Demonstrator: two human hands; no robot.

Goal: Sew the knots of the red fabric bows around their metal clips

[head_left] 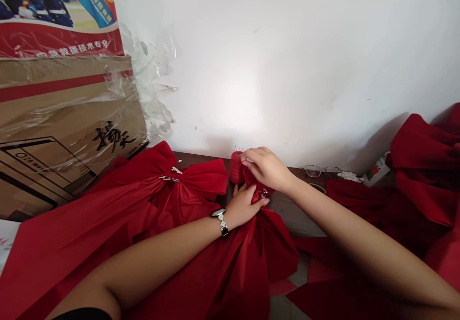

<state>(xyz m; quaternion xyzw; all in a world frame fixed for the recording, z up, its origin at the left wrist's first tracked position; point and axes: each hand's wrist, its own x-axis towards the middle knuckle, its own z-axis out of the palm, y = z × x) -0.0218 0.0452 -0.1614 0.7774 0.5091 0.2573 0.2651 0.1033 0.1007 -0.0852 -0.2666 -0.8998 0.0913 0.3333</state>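
Held: my left hand [246, 207], wristwatch [221, 222] on its wrist, clenched around the gathered neck of a red cloth bow [258, 248]; my right hand [266, 169] pinching the bow's upper fold, just beside a spool of red thread [236, 166] on a wooden table [287, 210]. Also present: eyeglasses [321, 171] to the right, a second red bow [190, 178] to the left, against a plastic-wrapped cardboard carton [72, 119].

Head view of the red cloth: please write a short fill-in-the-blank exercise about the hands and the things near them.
1. The left hand wears a ____ on its wrist.
2. The right hand pinches gathered ____ cloth.
3. A red ____ stands just left of the right hand.
4. Eyeglasses lie to the ____ of the right hand.

Answers: wristwatch; red; thread spool; right.
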